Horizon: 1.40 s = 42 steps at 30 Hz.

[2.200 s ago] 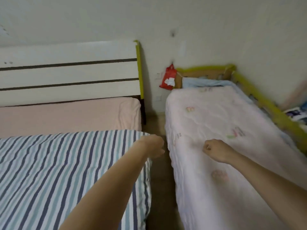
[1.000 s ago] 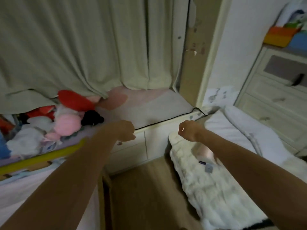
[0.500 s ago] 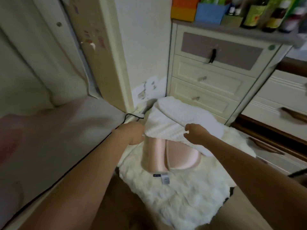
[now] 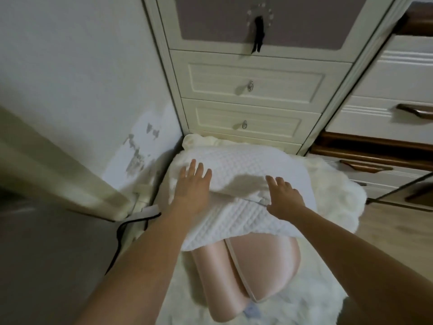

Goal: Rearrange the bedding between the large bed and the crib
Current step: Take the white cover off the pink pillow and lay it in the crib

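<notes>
Standing far in the scene, the cream chest of drawers [image 4: 255, 90] fills the top centre, with a second white unit with brown handles [image 4: 398, 109] to its right and a scuffed wall [image 4: 82, 78] to its left. Neither bed nor crib is in view here.

On the floor in front of the chest lies a white fluffy blanket [image 4: 332, 198], spread wide and running toward the near edge. On top of it sits a pink satin pillow [image 4: 264, 270], nearer, partly covered at its far end by a folded white waffle-textured blanket [image 4: 246, 165], the bedding in hand. A black cable [image 4: 121, 231] trails on the floor at the left, just beside the pile.

Left hand [image 4: 191, 191]: fingers straight and spread, palm flat on the left part of the waffle blanket, gripping nothing. Right hand [image 4: 282, 198]: fingers likewise extended, resting at the fold on the right, gripping nothing.

Judgement: step in hand is gathering this pile for carrying to a bed. To do it well, slide both hands under the folded edge, not only on top, so the fold stays together. Satin probably slips, so take the waffle blanket alone or clamp the pillow from below. Lift clear of the cable.
</notes>
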Motion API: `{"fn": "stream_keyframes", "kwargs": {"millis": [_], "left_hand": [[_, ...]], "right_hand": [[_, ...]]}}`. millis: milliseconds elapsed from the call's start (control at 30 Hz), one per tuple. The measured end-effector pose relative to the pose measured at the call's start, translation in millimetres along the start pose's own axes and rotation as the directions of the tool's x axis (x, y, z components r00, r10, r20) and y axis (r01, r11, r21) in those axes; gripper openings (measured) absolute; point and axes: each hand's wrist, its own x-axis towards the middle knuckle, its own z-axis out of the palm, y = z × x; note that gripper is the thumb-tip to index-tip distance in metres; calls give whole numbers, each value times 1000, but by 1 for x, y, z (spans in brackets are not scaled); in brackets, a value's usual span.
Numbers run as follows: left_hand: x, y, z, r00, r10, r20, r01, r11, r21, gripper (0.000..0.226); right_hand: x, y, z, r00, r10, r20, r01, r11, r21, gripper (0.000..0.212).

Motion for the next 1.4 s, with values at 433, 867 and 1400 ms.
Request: {"fn": "stream_keyframes", "kwargs": {"millis": [433, 867, 1400], "left_hand": [[126, 21, 57, 981, -22, -194, 71, 965, 252, 81], [56, 9, -106, 915, -142, -378, 148, 989, -13, 32], [-291, -24, -107, 794, -587, -158, 473, 760, -447, 55]], "right_hand": [[90, 37, 56, 951, 64, -304, -87, 994, -62, 42], [33, 41, -124, 750, -28, -660, 43, 999, 7, 16], [-123, -109, -179, 634, -668, -388, 652, 733, -195, 16]]}}
